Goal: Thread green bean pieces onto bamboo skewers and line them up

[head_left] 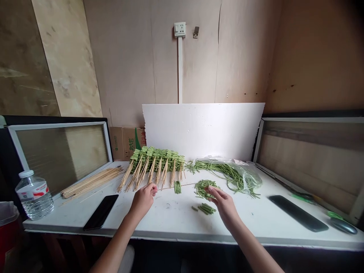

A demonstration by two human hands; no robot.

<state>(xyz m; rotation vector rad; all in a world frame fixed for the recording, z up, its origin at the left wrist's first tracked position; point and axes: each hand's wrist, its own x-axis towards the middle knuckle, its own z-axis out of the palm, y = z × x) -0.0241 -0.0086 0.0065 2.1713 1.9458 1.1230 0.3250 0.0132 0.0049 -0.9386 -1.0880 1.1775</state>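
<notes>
My left hand [144, 200] is closed in a pinch on the end of a bamboo skewer [167, 186] that carries a few green bean pieces [178, 187]. My right hand [223, 203] rests on the white table [176, 223] with fingers closed over cut bean pieces from the small pile [203, 187]. A short row of cut pieces [206, 208] lies just left of that hand. Behind, finished bean skewers [155, 163] lie fanned out in a row.
Bare skewers [91, 182] lie at the left, with a black phone [101, 211] and a water bottle [34, 195]. Long beans in a plastic bag [230, 172] lie at the right. A black sharpening bar [298, 213], green scissors [303, 196] and a white board [203, 129] stand around.
</notes>
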